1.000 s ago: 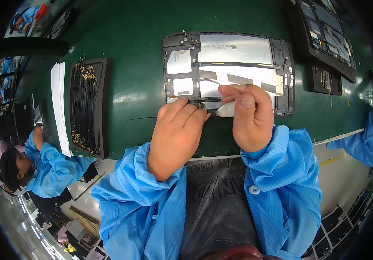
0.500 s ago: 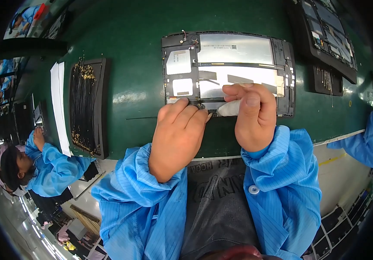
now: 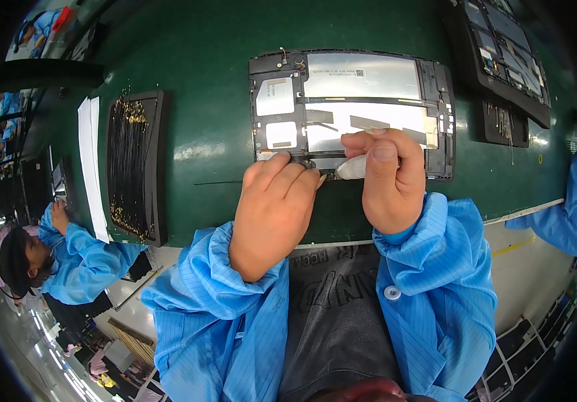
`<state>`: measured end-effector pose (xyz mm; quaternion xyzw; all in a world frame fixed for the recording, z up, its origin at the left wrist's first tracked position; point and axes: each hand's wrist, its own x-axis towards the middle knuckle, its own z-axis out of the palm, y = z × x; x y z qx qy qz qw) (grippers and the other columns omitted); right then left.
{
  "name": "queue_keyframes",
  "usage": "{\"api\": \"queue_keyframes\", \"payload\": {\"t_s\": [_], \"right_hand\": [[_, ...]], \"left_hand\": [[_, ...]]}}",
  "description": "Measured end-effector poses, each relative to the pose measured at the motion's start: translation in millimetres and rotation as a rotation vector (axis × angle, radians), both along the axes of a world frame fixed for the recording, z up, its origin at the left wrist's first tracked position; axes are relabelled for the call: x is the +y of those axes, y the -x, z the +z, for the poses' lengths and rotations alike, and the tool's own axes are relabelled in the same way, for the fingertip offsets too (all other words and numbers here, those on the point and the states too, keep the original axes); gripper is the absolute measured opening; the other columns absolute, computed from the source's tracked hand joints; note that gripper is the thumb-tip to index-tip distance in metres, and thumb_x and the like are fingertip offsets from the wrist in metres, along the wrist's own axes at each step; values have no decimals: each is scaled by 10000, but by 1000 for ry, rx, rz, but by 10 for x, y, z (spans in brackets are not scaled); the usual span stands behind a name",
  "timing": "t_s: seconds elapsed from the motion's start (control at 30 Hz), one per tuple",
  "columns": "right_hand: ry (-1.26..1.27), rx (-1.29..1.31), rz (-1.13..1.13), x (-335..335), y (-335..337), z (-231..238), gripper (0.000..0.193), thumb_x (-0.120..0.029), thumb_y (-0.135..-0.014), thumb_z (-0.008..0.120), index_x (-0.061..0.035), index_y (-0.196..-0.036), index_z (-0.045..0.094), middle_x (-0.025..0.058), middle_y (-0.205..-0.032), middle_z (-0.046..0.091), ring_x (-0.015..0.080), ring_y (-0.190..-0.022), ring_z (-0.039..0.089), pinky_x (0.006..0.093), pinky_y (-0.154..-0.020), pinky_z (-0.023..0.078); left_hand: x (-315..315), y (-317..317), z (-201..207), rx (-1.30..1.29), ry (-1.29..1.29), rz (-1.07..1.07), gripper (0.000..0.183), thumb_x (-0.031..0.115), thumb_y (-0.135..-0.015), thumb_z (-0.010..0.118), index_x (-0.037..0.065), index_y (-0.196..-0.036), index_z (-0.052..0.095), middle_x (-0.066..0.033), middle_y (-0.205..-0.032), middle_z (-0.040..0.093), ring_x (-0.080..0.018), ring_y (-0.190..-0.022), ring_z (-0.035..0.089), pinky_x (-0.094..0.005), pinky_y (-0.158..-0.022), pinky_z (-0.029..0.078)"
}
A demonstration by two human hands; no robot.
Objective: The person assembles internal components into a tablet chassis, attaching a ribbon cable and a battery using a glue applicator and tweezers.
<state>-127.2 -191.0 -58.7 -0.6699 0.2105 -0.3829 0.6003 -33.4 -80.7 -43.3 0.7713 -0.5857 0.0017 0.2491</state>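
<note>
An opened tablet-like device [image 3: 362,77] with silver battery packs and a black frame lies on the green table before me. My left hand [image 3: 272,214] is closed at its near left edge, fingers bent over the frame. A thin black cable [image 3: 216,183] runs out leftward from beneath this hand; its other end is hidden. My right hand [image 3: 396,181] is closed over the device's near edge, thumb on top. A white finger cover [image 3: 352,167] points from it toward a small part by my left fingertips. Anything pinched there is too small to make out.
At left, a black tray [image 3: 161,167] holds many black cables with gold ends, beside white paper strips [image 3: 89,167]. Another opened device [image 3: 509,57] rests on dark foam at the far right, above a small tray [image 3: 506,124] of thin pieces. A co-worker [image 3: 77,258] sits left.
The opened device has shifted very slightly to the left. Both my hands stay almost in place, with the white-covered finger still at the near edge.
</note>
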Motion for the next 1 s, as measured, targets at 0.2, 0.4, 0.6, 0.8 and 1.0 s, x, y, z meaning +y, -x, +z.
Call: {"api": "queue_keyframes", "payload": {"t_s": [0.2,0.4,0.6,0.8,1.0], "right_hand": [[-25,-1,-14,-9,-12,-18,178,-172,-849,426,-11,-924,436,79,-812,562,83,-649,493,207,-587,408],[-40,2,-37,6,-13,-12,174,-170,-847,430,-13,-924,435,83,-811,567,86,-648,495,211,-589,409],[-28,-1,-34,26,-26,-4,163,-164,-838,447,-17,-909,448,87,-793,570,108,-629,510,224,-571,416],[301,301,208,-36,-96,308,133,-173,-730,535,-41,-721,542,110,-669,547,259,-591,530,340,-549,439],[606,195,283,-14,-140,231,149,-178,-707,537,-48,-779,540,97,-687,555,281,-610,532,337,-516,436]], "left_hand": [[5,-9,-4,14,12,-3,220,21,-603,621,37,-811,552,-80,-800,542,-277,-829,499,-367,-743,374],[9,-11,-8,21,9,-2,224,18,-601,620,37,-814,552,-82,-798,542,-278,-831,498,-368,-746,373],[5,-18,-3,25,11,-8,222,18,-603,616,36,-815,553,-84,-799,542,-279,-835,496,-369,-744,374],[48,-15,-5,-4,-28,-23,194,60,-621,571,32,-812,546,-78,-823,534,-258,-877,476,-367,-750,356],[77,-14,-29,-31,-46,-52,241,50,-589,565,27,-827,535,-85,-859,526,-271,-915,460,-383,-767,348]]}}
